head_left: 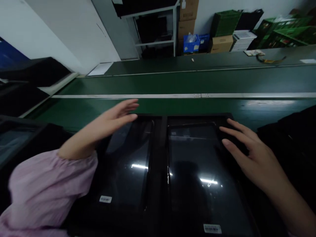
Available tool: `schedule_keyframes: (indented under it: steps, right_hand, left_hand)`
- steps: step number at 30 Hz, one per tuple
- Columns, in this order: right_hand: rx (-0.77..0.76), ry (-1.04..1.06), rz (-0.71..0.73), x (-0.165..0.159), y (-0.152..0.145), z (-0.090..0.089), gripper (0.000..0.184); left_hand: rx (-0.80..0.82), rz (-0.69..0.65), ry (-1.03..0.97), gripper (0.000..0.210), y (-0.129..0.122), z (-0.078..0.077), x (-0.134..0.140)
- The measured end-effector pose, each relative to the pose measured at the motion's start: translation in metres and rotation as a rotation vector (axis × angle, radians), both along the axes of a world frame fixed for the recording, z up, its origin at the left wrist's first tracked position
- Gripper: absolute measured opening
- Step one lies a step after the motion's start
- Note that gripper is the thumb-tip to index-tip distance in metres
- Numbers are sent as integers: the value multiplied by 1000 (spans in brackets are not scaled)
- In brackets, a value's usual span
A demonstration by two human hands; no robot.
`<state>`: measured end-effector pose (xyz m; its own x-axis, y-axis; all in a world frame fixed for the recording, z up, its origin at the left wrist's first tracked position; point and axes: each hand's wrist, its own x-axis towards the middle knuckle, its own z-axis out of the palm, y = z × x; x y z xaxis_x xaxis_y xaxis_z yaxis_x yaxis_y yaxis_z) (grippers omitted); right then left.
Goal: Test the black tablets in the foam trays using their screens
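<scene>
Two dark glossy screen panels lie side by side in a black foam tray [161,164]. The left panel [128,154] and the right panel [197,154] each carry a small white barcode label near the bottom. Over the far left part of the tray reaches my left hand [118,115], its fingers stretched out and nothing in them. My right hand [249,148] is by the right panel's upper right edge, fingers apart and holding nothing. Whether its fingertips touch the panel or tray I cannot tell.
Beyond the tray runs a green conveyor belt [158,82] with a pale metal rail [138,96]. More black trays stand at the left [27,141] and dark ones at the right [291,141]. Green crates [225,23], cardboard boxes [189,19] and a blue bin [191,44] stand at the back.
</scene>
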<state>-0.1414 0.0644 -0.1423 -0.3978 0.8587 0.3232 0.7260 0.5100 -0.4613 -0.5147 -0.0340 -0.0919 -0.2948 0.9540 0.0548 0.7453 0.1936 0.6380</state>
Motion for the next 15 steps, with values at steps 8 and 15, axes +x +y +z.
schedule_keyframes:
  steps: [8, 15]
  right_hand:
    - [34, -156, -76, 58, -38, -16, 82]
    - [-42, -151, -140, 51, -27, -5, 91]
  left_hand:
    - [-47, 754, -596, 86, -137, -38, -1]
    - [21, 738, -780, 92, -179, -50, 15]
